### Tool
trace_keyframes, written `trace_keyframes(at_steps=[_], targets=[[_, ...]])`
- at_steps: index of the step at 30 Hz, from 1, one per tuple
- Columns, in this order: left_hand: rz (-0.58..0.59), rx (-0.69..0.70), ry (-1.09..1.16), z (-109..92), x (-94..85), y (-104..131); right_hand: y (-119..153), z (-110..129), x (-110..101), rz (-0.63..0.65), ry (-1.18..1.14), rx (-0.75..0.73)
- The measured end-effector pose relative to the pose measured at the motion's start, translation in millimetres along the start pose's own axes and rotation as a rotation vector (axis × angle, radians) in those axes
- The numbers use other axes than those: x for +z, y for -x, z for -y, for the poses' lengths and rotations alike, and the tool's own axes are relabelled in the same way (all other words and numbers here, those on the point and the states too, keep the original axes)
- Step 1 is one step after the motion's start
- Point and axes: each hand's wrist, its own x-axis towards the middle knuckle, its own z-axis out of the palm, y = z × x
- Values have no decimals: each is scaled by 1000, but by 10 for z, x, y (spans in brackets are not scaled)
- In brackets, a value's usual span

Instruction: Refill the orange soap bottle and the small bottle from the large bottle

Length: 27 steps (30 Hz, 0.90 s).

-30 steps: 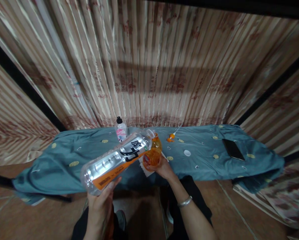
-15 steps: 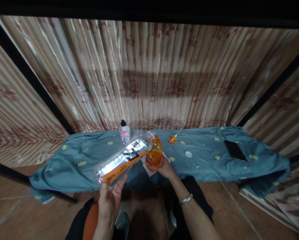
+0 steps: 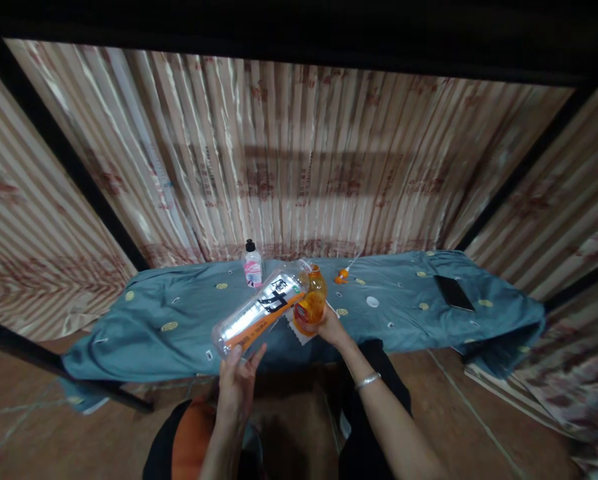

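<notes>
On my feed a striped curtain [image 3: 279, 133] fills the background, cut off at the top by a dark bar [image 3: 299, 47]. Below it stretches the surface [image 3: 153, 300], draped in teal cloth with small yellow motifs.

My left hand [image 3: 237, 383] grips the base of a large clear bottle [image 3: 259, 313], held aslant over the near middle of the surface, its mouth pointing away and to the right. A silver and orange label covers most of its side, so I cannot tell how much is inside.

My right hand [image 3: 330, 327] is wrapped around the lower part of an amber bottle [image 3: 315, 293]. Its open neck is right beside the clear bottle's mouth; whether the two touch, or anything runs between them, I cannot make out. The lower half looks deeper orange, though I cannot separate contents from tinted plastic.

A black slab [image 3: 453, 293] lies toward the right end. Back left stands a pink-labelled bottle [image 3: 253, 270] with a black cap, its fill level unclear. White paper [image 3: 301, 335] shows under the amber bottle, mostly hidden. Beyond, to the right, lies an orange pump [image 3: 342, 275] with a thin pale tube. Smallest is a white disc [image 3: 373, 302], either loose or printed.
</notes>
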Motion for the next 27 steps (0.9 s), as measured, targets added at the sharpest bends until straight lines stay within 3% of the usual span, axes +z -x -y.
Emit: trace_keyframes(at_steps=[8,15,21,27], targets=[[62,-82,-8,-3,-25,0,-44,108,-16,-3,13,114],[127,-104,-1,-36,-18,68,-32,157,34,-27,-40,124],[97,-89,23,-26,-29,78,-16,176,62,-26,-43,100],[15,-61,66,-12,77,25,-29,161,53,-33,-7,60]])
